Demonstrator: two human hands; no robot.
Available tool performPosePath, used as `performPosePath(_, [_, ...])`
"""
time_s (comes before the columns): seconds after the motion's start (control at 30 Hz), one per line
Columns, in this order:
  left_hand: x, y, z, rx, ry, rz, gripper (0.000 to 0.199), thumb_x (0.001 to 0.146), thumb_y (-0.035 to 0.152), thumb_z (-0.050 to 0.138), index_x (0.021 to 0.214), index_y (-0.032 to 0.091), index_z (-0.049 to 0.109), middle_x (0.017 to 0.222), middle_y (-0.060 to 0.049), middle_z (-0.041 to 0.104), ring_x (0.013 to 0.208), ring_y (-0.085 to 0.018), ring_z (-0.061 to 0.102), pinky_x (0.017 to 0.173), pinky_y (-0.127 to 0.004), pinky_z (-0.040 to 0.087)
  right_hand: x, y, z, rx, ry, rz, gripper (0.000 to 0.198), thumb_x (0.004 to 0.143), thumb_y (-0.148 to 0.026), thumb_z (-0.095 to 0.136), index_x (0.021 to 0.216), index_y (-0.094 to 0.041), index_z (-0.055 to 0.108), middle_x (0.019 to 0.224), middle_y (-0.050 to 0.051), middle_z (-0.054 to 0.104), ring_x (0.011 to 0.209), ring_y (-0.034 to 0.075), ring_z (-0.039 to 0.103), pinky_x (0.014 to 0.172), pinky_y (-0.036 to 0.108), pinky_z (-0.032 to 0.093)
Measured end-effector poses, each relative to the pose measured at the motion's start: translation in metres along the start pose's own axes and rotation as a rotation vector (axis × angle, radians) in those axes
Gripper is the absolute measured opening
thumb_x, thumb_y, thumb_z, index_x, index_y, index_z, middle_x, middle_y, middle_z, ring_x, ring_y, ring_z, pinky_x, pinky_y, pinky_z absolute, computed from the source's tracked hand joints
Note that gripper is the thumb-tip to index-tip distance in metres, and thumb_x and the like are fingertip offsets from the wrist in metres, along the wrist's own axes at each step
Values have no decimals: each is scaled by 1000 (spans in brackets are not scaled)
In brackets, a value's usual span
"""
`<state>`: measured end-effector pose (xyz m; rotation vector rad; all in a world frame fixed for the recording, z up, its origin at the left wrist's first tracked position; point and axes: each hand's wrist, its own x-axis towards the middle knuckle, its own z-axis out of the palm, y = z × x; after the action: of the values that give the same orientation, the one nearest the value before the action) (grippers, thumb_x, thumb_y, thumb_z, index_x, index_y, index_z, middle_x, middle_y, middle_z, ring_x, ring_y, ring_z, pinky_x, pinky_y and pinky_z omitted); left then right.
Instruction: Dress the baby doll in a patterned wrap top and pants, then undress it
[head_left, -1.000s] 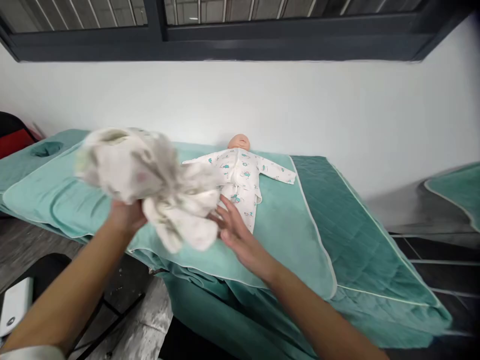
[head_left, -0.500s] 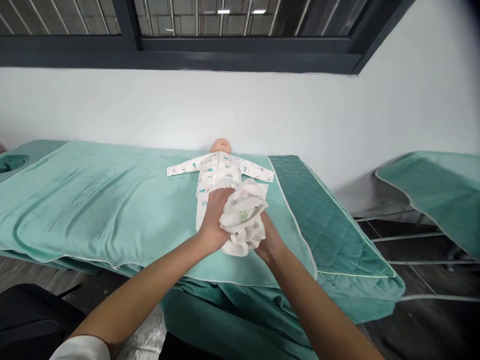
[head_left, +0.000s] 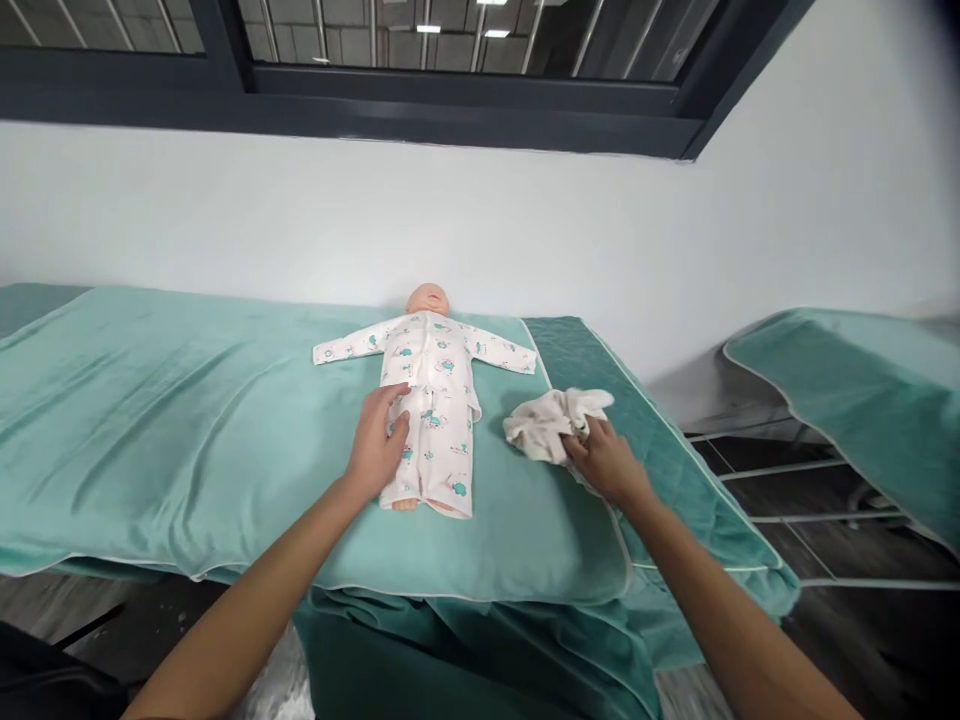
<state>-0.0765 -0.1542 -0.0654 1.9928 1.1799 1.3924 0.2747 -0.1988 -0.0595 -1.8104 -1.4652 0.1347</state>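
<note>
A baby doll [head_left: 427,298] lies on its back on the bed, its head toward the wall. It wears a white long-sleeved top [head_left: 429,350] and white trousers [head_left: 439,450], both with small green and red prints; the sleeves stretch out to each side. My left hand [head_left: 380,440] is at the left edge of the trousers near the waist, fingers apart and holding nothing. Right of the doll, my right hand [head_left: 606,458] grips a crumpled whitish cloth [head_left: 551,425], low over or on the green cover; whether the cloth rests there I cannot tell.
The bed has a light green cover [head_left: 165,420] over a darker quilted mattress [head_left: 652,440]. A white wall [head_left: 480,220] and a dark window frame [head_left: 465,115] stand behind. At right are metal rails [head_left: 817,518] and another green-covered surface [head_left: 862,390].
My hands have moved apart. The bundled cloth went from between both hands over the doll's legs to the right, in my right hand. The trousers are uncovered, and my left hand has opened.
</note>
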Motion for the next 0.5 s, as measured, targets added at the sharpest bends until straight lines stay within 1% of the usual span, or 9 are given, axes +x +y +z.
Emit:
performPosePath(0.07, [4, -8, 1, 9, -1, -5, 35, 95, 16, 48, 127, 24, 57, 130, -8, 61, 125, -21, 54, 107, -44, 46, -1, 17, 10, -152, -70, 44, 28, 82, -41, 60, 102, -22, 65, 113, 17, 66, 112, 37, 61, 93, 54, 49])
performPosePath(0.13, [10, -15, 1, 30, 12, 8, 33, 94, 17, 48, 125, 24, 59, 128, -8, 63, 124, -22, 55, 107, -45, 46, -1, 25, 11, -282, -93, 59, 36, 82, -43, 58, 111, -21, 62, 122, 18, 62, 119, 38, 57, 96, 55, 48])
performPosePath(0.17, [13, -17, 0, 45, 25, 17, 32, 94, 17, 48, 124, 23, 60, 127, -8, 63, 123, -22, 56, 107, -45, 46, -1, 25, 8, -334, -75, 44, 43, 82, -44, 58, 119, -21, 60, 130, 18, 59, 124, 39, 54, 98, 56, 47])
performPosePath(0.23, [22, -22, -1, 78, 60, 36, 31, 94, 17, 49, 122, 23, 61, 124, -8, 65, 121, -23, 57, 106, -45, 46, -3, 17, 1, -365, 34, -19, 59, 82, -44, 58, 135, -20, 50, 143, 19, 50, 134, 41, 46, 103, 60, 43])
performPosePath(0.3, [35, -26, 0, 101, 91, 44, 31, 94, 17, 49, 121, 24, 62, 124, -7, 65, 120, -23, 57, 107, -46, 46, -6, -3, -2, -328, 150, -102, 69, 83, -42, 58, 146, -20, 40, 153, 20, 41, 142, 43, 38, 108, 64, 38])
performPosePath(0.33, [43, -29, 2, 105, 102, 41, 31, 93, 17, 49, 120, 24, 62, 124, -7, 65, 121, -23, 57, 107, -46, 47, -8, -16, 0, -292, 178, -147, 69, 85, -41, 57, 148, -21, 39, 156, 20, 37, 144, 42, 35, 111, 65, 35])
performPosePath(0.37, [52, -31, 5, 105, 108, 38, 31, 93, 17, 49, 121, 24, 62, 124, -7, 65, 121, -23, 57, 107, -46, 47, -9, -30, 4, -244, 179, -190, 66, 87, -39, 57, 148, -23, 39, 158, 19, 35, 146, 40, 34, 113, 64, 33])
performPosePath(0.43, [73, -36, 14, 97, 113, 27, 32, 92, 17, 49, 121, 23, 62, 125, -8, 65, 123, -23, 56, 107, -46, 46, -7, -60, 22, -113, 144, -260, 61, 89, -39, 57, 146, -24, 41, 158, 17, 35, 148, 38, 32, 115, 65, 31])
performPosePath(0.5, [100, -43, 25, 77, 118, -7, 32, 91, 17, 50, 121, 22, 62, 126, -8, 65, 123, -24, 55, 106, -45, 47, 6, -87, 49, 42, 77, -260, 55, 91, -36, 56, 143, -25, 43, 157, 15, 36, 148, 33, 33, 116, 61, 33])
